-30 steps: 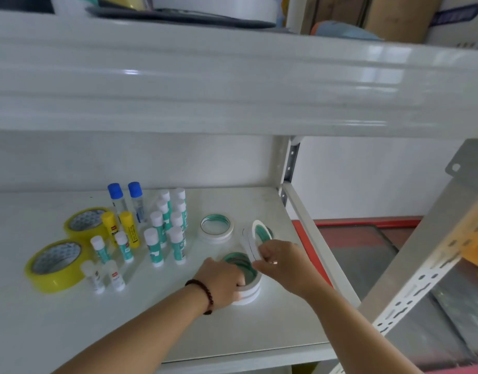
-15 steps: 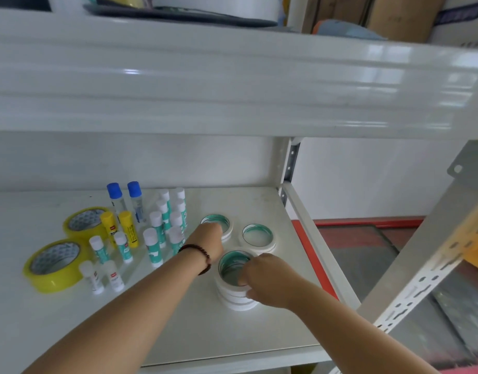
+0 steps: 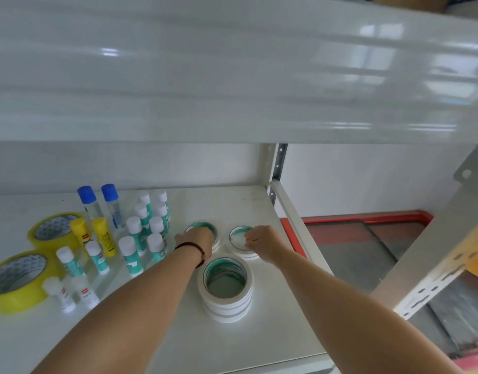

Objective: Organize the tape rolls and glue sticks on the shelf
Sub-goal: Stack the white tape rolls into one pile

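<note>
Left hand: knuckles up, fingers curled down over the near rim of the left roll; it rests on that white roll, but whether it grips it I cannot tell. A dark bead bracelet circles the wrist.
Right hand: fingers bent and pinched on the right-hand rim of the right roll, thumb side toward the middle; the roll lies flat on the shelf.
Stack: nearest the shelf's front edge, between the two forearms; white rolls with green cores piled straight, touched by neither hand.
Yellow rolls: one at the near left, lying flat; a second just behind it, partly hidden by glue sticks.
Small sticks: white-capped, upright, near left, beside the front yellow roll.
Teal sticks: a tight cluster of white-capped tubes, upright, just left of the left hand.
Yellow sticks: two upright, between the rear yellow roll and the teal cluster.
Blue-capped sticks: two clear tubes, upright, farthest back on the left.
Upper shelf: glossy white board filling the top of the view.
Post: slotted metal upright at the far right corner.
</note>
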